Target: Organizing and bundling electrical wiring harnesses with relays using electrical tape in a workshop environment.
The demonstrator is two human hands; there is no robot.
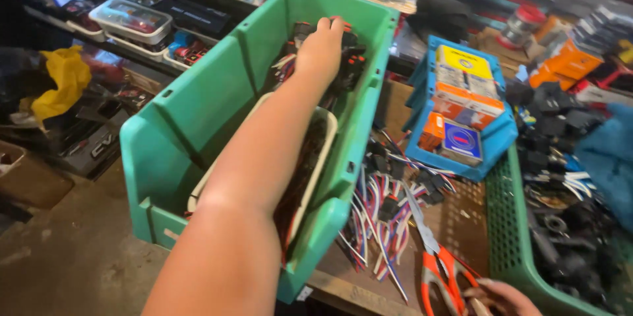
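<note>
Deep inside the green bin (198, 98), at about 12 o'clock, the left hand (321, 49) lies on a heap of black plugs (349, 59) with wires. Its fingers curl down into the heap, so I cannot tell if they grip anything. The arm runs over a white tub (325, 148) that sits in the same bin.

Down at 5 o'clock, the right hand (502, 298) touches the orange handles of the scissors (438, 266). Only part of the hand shows, so I cannot tell how its fingers sit. Beside the scissors, at 6 o'clock, lies a bunch of red, white and blue wires (382, 220). At 2 o'clock sits a blue tray (491, 144) full of small boxes. A green basket (508, 223) stands at 4 o'clock.
</note>
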